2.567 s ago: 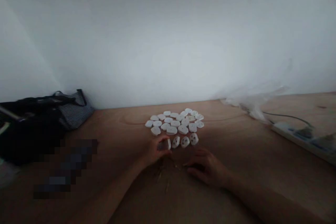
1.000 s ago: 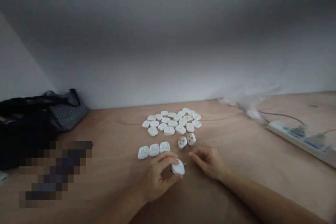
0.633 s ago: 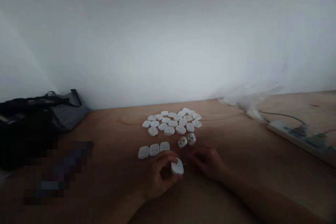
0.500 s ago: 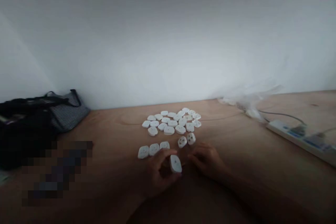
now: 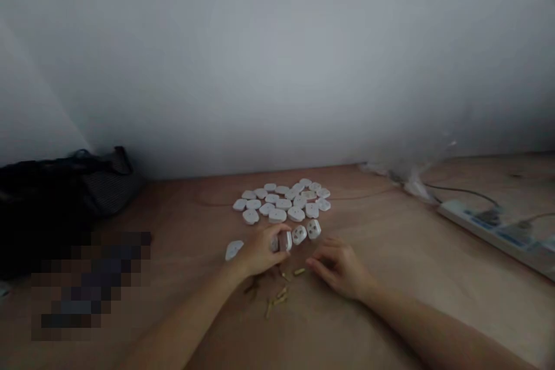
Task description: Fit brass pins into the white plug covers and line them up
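Observation:
My left hand [image 5: 262, 251] pinches a white plastic piece [image 5: 285, 241] on edge between thumb and fingers, beside two white pieces with holes [image 5: 299, 235]. Under its wrist side lies another white piece [image 5: 235, 250]; others in that row are mostly hidden by the hand. My right hand [image 5: 336, 266] rests on the table with curled fingers, thumb and forefinger apart and nothing seen between them. Small brass-coloured parts [image 5: 281, 295] lie between my forearms, and one brass part [image 5: 299, 272] is just left of my right fingertips. Behind the hands sits a cluster of several white pieces [image 5: 283, 203].
A black bag [image 5: 43, 214] stands at the left of the wooden table [image 5: 390, 243], near a pixelated area. At the right are a white power strip [image 5: 498, 231] with plugs and cables, and a clear plastic bag [image 5: 416, 182]. A wall rises behind.
My left hand has moved forward with the white piece, turning it on edge, toward the row of pieces. The brass parts have come into view. My right hand has barely moved.

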`<action>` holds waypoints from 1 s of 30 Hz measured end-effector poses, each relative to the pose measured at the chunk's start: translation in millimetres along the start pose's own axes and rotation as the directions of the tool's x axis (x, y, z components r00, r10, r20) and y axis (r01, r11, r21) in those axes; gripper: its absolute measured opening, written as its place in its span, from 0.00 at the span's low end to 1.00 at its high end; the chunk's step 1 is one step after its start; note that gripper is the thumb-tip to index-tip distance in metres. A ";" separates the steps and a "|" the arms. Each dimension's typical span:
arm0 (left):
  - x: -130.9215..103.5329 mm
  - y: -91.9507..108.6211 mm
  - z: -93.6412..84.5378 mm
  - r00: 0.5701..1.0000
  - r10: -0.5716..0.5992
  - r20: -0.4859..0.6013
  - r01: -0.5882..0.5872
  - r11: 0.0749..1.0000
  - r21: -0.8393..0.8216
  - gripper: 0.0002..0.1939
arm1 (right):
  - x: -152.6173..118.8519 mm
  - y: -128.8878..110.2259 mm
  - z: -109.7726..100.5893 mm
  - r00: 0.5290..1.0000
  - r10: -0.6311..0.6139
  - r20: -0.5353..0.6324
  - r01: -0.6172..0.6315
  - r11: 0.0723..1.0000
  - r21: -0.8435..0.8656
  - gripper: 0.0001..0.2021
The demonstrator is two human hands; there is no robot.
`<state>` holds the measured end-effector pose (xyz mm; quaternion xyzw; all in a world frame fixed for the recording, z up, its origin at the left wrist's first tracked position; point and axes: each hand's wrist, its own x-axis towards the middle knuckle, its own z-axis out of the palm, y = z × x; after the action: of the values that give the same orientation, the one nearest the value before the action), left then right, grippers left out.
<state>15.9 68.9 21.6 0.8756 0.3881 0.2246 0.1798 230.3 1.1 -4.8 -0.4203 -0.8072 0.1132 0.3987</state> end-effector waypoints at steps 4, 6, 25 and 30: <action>9.2 -6.9 -1.2 0.997 0.030 0.071 -0.030 1.000 0.003 0.24 | -0.4 1.4 2.1 1.000 -0.006 0.003 0.006 1.000 -0.018 0.10; 6.7 -6.1 -5.2 0.997 0.044 0.065 -0.045 0.999 0.002 0.30 | -0.6 1.1 2.5 1.000 -0.009 -0.006 0.009 0.999 -0.036 0.09; -97.3 33.0 -10.6 0.973 0.160 0.164 -0.183 0.973 0.141 0.19 | 62.8 20.3 -9.5 0.944 0.022 0.330 0.106 0.926 -0.363 0.23; -93.4 30.7 -10.8 0.973 0.118 0.200 -0.141 0.985 0.104 0.20 | 66.2 23.5 -3.9 0.970 0.030 0.241 0.054 0.941 -0.335 0.22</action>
<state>-27.3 -20.0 21.9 0.9257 0.3233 0.1267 0.1498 225.3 66.0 21.9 -0.4608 -0.8597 0.0205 0.2194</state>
